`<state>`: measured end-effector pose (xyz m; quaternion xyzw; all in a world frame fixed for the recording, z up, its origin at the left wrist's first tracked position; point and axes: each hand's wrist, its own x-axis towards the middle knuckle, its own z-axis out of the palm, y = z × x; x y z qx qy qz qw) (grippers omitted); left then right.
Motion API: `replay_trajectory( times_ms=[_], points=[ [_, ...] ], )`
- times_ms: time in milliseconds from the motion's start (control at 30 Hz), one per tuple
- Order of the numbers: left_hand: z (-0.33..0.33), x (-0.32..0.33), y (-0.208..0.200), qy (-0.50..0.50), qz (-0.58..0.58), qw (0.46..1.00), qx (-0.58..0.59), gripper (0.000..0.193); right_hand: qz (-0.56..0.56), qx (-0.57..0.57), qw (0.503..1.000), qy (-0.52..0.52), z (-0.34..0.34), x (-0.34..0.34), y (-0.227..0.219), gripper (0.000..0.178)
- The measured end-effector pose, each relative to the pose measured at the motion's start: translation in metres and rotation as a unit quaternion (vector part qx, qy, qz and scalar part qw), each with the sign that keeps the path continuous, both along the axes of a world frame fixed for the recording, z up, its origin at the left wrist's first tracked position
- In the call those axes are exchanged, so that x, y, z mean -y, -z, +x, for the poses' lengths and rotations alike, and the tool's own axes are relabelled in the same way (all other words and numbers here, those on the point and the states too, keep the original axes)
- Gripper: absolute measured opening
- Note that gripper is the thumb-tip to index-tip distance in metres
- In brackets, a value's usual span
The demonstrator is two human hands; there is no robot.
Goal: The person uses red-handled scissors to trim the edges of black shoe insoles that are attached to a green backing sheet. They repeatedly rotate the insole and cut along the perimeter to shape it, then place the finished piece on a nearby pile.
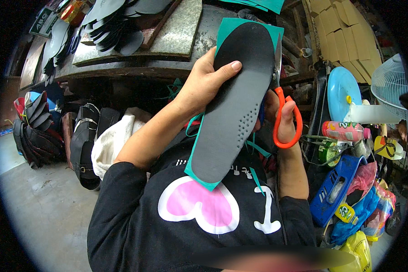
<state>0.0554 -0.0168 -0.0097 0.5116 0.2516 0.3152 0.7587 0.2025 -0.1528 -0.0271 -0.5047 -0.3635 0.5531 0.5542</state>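
My left hand [203, 85] grips a black insole [231, 104] with a teal sheet [225, 28] lying under it. Its thumb presses on the insole's upper face; the other fingers are hidden behind. Teal shows past the insole at the wide top end, along the left edge and at the narrow bottom end. My right hand [284, 124] is closed round orange-handled scissors [298, 123], whose blades point up along the insole's right edge. Whether the blades are apart is hard to see. Thin teal offcut strips [257, 180] hang below, against my black shirt.
A workbench [179, 31] ahead bears stacked dark insoles [105, 27] and more teal sheets [263, 3]. Bundled black pieces [38, 136] and a white cloth [115, 140] sit at left. To the right are a fan [391, 86], a pink bottle [342, 130] and a blue plastic case [335, 188].
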Motion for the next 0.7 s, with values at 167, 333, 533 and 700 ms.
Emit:
replay_trajectory(
  times_ms=[167,333,533,700],
  points=[
    [-0.002,-0.003,0.000,0.002,0.006,1.000,-0.002,0.046,-0.033,0.009,0.997,-0.068,0.014,0.006,-0.004,0.095],
    [-0.009,-0.010,-0.001,0.062,0.023,0.997,-0.030,0.045,-0.022,0.040,0.999,-0.024,0.012,0.003,-0.007,0.093],
    [-0.014,-0.015,0.003,0.086,0.049,0.993,-0.057,0.044,-0.013,0.004,0.999,-0.039,0.011,0.005,-0.005,0.095],
    [-0.025,-0.024,0.002,0.133,0.068,0.985,-0.081,0.042,-0.038,0.002,0.995,-0.094,0.018,0.010,-0.008,0.098]
  ],
)
